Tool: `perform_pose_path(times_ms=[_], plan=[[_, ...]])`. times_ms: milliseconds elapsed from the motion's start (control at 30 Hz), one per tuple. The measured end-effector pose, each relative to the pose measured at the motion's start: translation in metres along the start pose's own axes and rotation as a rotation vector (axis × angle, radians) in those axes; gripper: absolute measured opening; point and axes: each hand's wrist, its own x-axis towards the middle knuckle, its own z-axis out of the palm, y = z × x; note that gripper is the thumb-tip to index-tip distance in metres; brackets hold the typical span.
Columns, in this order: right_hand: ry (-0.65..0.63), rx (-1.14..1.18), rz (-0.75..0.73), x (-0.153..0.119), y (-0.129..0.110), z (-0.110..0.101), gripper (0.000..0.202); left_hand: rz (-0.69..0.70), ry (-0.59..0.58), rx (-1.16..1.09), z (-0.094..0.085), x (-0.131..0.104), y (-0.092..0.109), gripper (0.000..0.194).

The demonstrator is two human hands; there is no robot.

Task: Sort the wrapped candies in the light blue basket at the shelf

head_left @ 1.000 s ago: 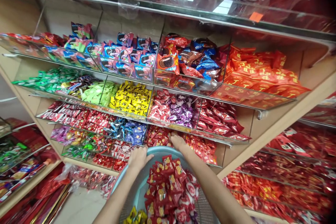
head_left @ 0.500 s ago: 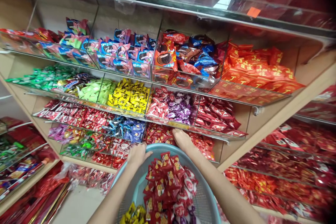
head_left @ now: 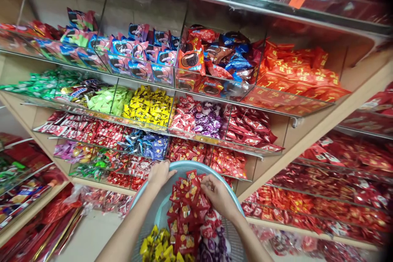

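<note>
My left hand (head_left: 159, 176) grips the far left rim of a blue plastic basket (head_left: 181, 166), thumb lying along the inside. Over the basket's right side is my right hand (head_left: 217, 196), its fingers curled at a red candy packet (head_left: 202, 178) on top of the heap. How many packets lie within those fingers is hidden. In the basket, red candy packets (head_left: 186, 213) are piled in the middle. Yellow-wrapped candies (head_left: 158, 243) lie at the left, with purple-wrapped candies (head_left: 211, 247) and red-and-white candies (head_left: 210, 223) at the right.
Ahead stands a tiered candy shelf with clear dividers and front panels. Its bins hold yellow candies (head_left: 149, 106), red packets (head_left: 188, 150), blue cookie packs (head_left: 123, 47) and orange-red packs (head_left: 294, 69). Another candy rack (head_left: 334, 180) stands at the right. Pale floor (head_left: 89, 233) shows at lower left.
My right hand has come back from the red packets' bin on the shelf to the heap in the basket. My left hand keeps its hold on the rim.
</note>
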Motion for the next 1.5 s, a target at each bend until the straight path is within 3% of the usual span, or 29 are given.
perform_pose_path(times_ms=[167,533,667,767,900,1133,1500], plan=[[-0.112,-0.112,0.006,-0.006,0.006,0.024,0.01,0.009,-0.013,-0.008,-0.004,-0.001,0.001,0.046],[-0.046,-0.564,-0.08,-0.009,0.002,0.044,0.024,0.009,0.0,-0.018,0.001,0.001,0.0,0.047],[-0.001,-0.599,-0.19,-0.02,-0.003,0.058,0.02,0.012,0.003,-0.016,-0.001,0.001,0.001,0.046],[-0.08,-0.591,-0.292,-0.033,-0.003,0.076,0.029,0.023,0.005,-0.014,-0.003,0.001,0.001,0.045],[-0.097,-0.624,-0.217,-0.04,-0.001,0.093,0.031,0.021,-0.003,-0.014,-0.004,0.0,0.001,0.044],[-0.086,-0.652,-0.194,-0.033,-0.01,0.089,0.036,0.025,0.005,-0.013,-0.004,0.0,0.001,0.042],[-0.03,-0.584,-0.217,-0.042,0.007,0.074,0.035,0.031,-0.015,-0.017,-0.007,0.0,0.003,0.042]])
